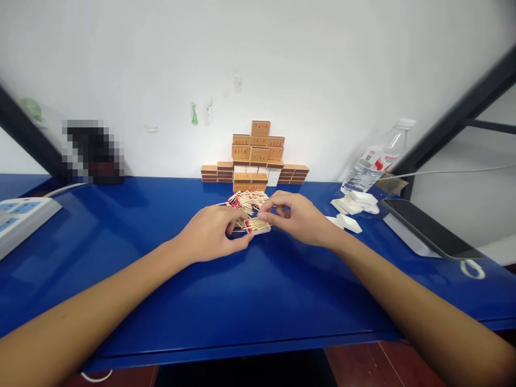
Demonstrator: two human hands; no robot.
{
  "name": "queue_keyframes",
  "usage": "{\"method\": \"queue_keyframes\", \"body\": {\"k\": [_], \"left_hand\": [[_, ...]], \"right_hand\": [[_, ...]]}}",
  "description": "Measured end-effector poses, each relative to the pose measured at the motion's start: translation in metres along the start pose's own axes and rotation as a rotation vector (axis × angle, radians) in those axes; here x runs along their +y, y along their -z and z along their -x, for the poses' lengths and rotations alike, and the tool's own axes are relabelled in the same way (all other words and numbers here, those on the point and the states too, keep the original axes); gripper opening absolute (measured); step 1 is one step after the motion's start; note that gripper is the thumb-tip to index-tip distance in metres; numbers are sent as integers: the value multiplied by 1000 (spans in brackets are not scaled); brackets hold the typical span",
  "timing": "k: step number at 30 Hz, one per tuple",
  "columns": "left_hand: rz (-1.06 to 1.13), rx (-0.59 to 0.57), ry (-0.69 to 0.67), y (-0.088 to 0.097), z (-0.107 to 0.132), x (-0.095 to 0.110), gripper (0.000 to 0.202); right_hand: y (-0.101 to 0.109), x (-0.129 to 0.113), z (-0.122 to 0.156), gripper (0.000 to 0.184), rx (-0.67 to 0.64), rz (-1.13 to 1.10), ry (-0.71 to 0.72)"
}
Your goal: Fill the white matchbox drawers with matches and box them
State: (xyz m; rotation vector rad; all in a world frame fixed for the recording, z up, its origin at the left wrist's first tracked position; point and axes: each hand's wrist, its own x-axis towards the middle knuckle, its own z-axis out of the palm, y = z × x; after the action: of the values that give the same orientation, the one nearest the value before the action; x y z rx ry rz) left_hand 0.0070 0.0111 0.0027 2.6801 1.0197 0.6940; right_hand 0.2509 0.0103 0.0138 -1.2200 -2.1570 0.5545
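Between my hands a small white matchbox tray (263, 231) holds a row of matches (255, 224), red heads toward the left. My left hand (213, 231) grips the tray's left end between thumb and fingers. From the right, my right hand (300, 217) is closed in a pinch at the plain ends of the matches; how many are between its fingertips is hidden. Just behind lies a loose heap of matches (250, 200), red heads mixed in direction. Beyond the heap stands a stepped stack of matchboxes (258, 153) against the wall.
Empty white trays (350, 204) lie at the right on the blue table (242, 301). Behind them a clear plastic bottle (377, 158) leans. A phone (431, 228) rests on a white box (407, 236). A power strip (28, 215) is at the left.
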Motion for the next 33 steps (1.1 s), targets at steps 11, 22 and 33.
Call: {"method": "queue_keyframes", "body": {"k": [11,22,33], "left_hand": [[-6,-15,5,0,-1,-1,23],[28,-51,2,1,-1,1,20],[66,-92,-40,-2,3,5,28]], "right_hand": [[16,4,3,13,-278,155,94],[8,0,5,16,-316,73,112],[-9,-11,8,4,-237,-34,235]]}}
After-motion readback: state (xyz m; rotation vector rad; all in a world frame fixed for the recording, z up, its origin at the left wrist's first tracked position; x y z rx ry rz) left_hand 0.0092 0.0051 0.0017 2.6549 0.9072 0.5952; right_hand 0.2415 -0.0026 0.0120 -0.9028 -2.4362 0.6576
